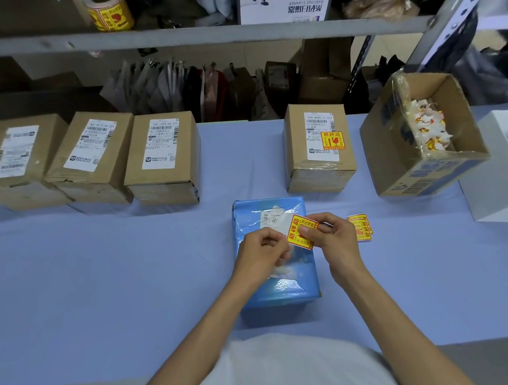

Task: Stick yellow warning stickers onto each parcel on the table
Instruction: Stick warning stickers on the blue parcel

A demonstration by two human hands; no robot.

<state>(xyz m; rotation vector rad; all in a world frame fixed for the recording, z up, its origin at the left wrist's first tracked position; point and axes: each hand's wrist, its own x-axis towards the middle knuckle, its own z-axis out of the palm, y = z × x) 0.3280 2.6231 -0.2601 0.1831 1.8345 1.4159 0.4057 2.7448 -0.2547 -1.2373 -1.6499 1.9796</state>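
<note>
Over the blue parcel (278,289) on the bench (96,277), my left hand (262,252) and right hand (336,236) pinch one yellow sticker (298,235), fingers (322,219) tight; if it folds on itself, I reckon it lands creased or hides the label (270,217).

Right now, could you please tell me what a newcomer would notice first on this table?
The left hand and right hand pinch a bright yellow sticker over the blue parcel in the middle. Behind it, one brown box already bears a warning sticker, while three boxes at far left show only white labels.
</note>
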